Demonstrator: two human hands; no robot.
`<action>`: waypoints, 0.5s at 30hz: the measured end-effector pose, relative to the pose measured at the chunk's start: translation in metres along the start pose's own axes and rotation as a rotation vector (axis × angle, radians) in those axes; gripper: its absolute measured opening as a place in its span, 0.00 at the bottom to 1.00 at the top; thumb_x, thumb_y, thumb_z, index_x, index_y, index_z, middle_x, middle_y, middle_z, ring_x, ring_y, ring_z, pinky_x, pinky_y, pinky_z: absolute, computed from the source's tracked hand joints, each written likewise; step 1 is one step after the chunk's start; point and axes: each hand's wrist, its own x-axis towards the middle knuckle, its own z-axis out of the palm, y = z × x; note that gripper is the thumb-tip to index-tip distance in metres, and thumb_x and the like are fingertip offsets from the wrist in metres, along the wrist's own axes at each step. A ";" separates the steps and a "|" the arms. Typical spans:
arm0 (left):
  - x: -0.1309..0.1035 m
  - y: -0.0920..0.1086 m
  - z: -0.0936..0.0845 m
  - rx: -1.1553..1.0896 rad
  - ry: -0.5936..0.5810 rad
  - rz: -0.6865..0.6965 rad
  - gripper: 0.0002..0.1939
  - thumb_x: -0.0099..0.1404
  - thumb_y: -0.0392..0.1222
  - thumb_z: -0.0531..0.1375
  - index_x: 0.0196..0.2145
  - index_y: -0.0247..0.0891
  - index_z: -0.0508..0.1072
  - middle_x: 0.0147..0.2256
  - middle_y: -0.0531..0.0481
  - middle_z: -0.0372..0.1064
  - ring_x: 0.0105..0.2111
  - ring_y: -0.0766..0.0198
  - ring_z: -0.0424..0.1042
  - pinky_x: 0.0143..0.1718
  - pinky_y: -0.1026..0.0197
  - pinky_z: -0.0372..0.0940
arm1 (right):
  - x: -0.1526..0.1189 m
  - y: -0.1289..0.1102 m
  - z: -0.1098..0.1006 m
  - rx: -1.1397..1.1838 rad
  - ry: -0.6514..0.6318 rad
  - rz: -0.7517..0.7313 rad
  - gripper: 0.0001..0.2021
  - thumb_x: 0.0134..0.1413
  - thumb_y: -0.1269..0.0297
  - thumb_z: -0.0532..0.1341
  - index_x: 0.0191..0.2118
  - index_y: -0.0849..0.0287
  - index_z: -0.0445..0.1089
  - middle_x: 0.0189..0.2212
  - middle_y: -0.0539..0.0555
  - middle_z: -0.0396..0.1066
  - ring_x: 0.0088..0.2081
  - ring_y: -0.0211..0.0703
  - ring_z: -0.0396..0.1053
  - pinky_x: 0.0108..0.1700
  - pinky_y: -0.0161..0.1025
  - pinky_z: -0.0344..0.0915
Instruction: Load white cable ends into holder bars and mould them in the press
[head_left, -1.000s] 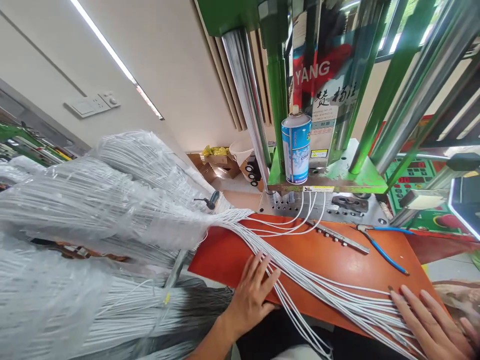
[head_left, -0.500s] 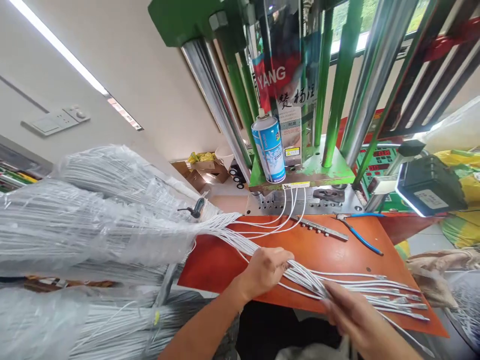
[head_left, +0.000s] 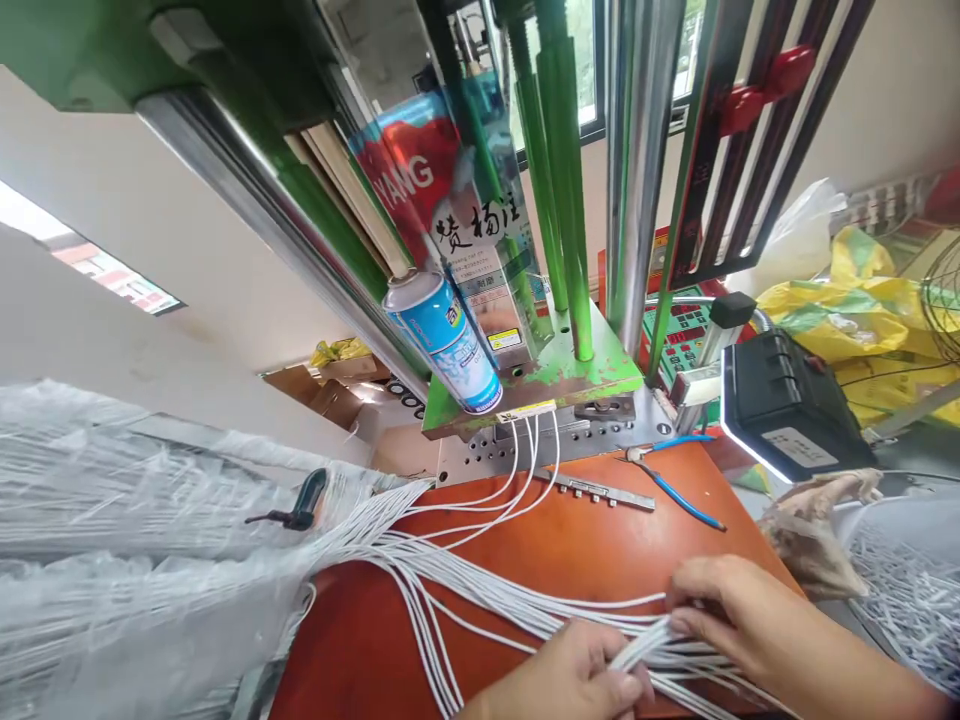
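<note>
A bundle of white cables [head_left: 480, 580] runs from the left across the orange work surface [head_left: 600, 560]. My left hand [head_left: 585, 668] is closed around part of the bundle near the front edge. Just to its right, my right hand [head_left: 724, 610] pinches the same strands, thumb and fingers curled over them. Several strands fan away under and past my right hand; their ends are out of sight. At the left, a few cables bend down toward the front edge. Three more cables [head_left: 517, 465] lead up to the base of the green press [head_left: 592, 375].
A blue spray can [head_left: 446, 345] stands on the press plate. Blue-handled pliers [head_left: 679, 490] and a metal strip [head_left: 600, 488] lie behind the bundle. Plastic-wrapped cable bundles [head_left: 135, 500] fill the left. A black case [head_left: 784, 400] and a bin of white scraps [head_left: 907, 610] are right.
The view has shifted closer and tilted. My left hand has slid right along the cables, now beside my right hand. Several strands now bend toward the front edge at left.
</note>
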 end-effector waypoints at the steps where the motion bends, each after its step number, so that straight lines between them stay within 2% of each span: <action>1: 0.006 0.001 -0.001 -0.047 0.016 -0.009 0.30 0.62 0.71 0.62 0.37 0.36 0.73 0.26 0.53 0.67 0.20 0.73 0.58 0.22 0.68 0.48 | 0.008 -0.003 0.002 0.034 -0.028 -0.021 0.12 0.66 0.57 0.61 0.31 0.53 0.73 0.29 0.50 0.75 0.32 0.42 0.73 0.34 0.34 0.68; 3: 0.016 0.005 -0.001 -0.114 0.029 0.007 0.31 0.61 0.71 0.63 0.33 0.35 0.72 0.23 0.52 0.66 0.18 0.72 0.59 0.21 0.68 0.50 | 0.019 -0.009 0.008 0.133 -0.021 -0.047 0.12 0.71 0.57 0.57 0.37 0.52 0.73 0.34 0.51 0.76 0.36 0.44 0.74 0.38 0.36 0.70; 4: 0.021 0.009 -0.001 -0.155 0.032 0.019 0.33 0.61 0.73 0.62 0.31 0.35 0.72 0.22 0.52 0.65 0.18 0.72 0.61 0.20 0.67 0.51 | 0.023 -0.012 0.011 0.182 0.024 -0.049 0.11 0.72 0.55 0.55 0.40 0.51 0.73 0.38 0.52 0.77 0.39 0.45 0.75 0.41 0.37 0.71; 7: 0.034 0.022 -0.007 -0.310 0.167 0.044 0.33 0.61 0.73 0.62 0.33 0.35 0.71 0.19 0.55 0.62 0.13 0.73 0.56 0.15 0.68 0.49 | 0.038 -0.014 0.018 0.246 0.273 -0.049 0.14 0.75 0.55 0.51 0.53 0.51 0.71 0.48 0.55 0.76 0.49 0.46 0.74 0.49 0.39 0.72; 9: 0.039 0.030 -0.018 -0.371 0.302 0.068 0.29 0.64 0.68 0.63 0.40 0.35 0.71 0.17 0.60 0.58 0.12 0.76 0.46 0.13 0.69 0.41 | 0.050 -0.006 0.019 0.134 0.462 -0.084 0.16 0.75 0.57 0.50 0.58 0.53 0.68 0.52 0.58 0.74 0.52 0.49 0.72 0.53 0.44 0.71; 11: 0.043 0.033 -0.031 -0.349 0.382 0.087 0.27 0.66 0.65 0.62 0.46 0.36 0.69 0.17 0.63 0.56 0.11 0.76 0.42 0.12 0.70 0.38 | 0.062 0.005 0.020 -0.102 0.566 -0.100 0.16 0.74 0.59 0.50 0.58 0.57 0.68 0.50 0.61 0.73 0.49 0.54 0.71 0.50 0.51 0.69; 13: 0.046 0.031 -0.041 -0.282 0.420 0.108 0.28 0.65 0.65 0.62 0.45 0.36 0.69 0.19 0.61 0.60 0.11 0.75 0.50 0.12 0.70 0.45 | 0.069 0.016 0.023 -0.323 0.558 -0.090 0.15 0.73 0.61 0.51 0.54 0.58 0.71 0.44 0.61 0.73 0.44 0.57 0.69 0.43 0.52 0.67; 15: 0.049 0.027 -0.045 -0.215 0.471 0.133 0.28 0.63 0.66 0.64 0.40 0.36 0.68 0.23 0.56 0.66 0.14 0.72 0.60 0.13 0.69 0.53 | 0.070 0.021 0.027 -0.389 0.492 -0.097 0.14 0.73 0.64 0.50 0.49 0.57 0.72 0.39 0.59 0.72 0.40 0.55 0.68 0.39 0.49 0.63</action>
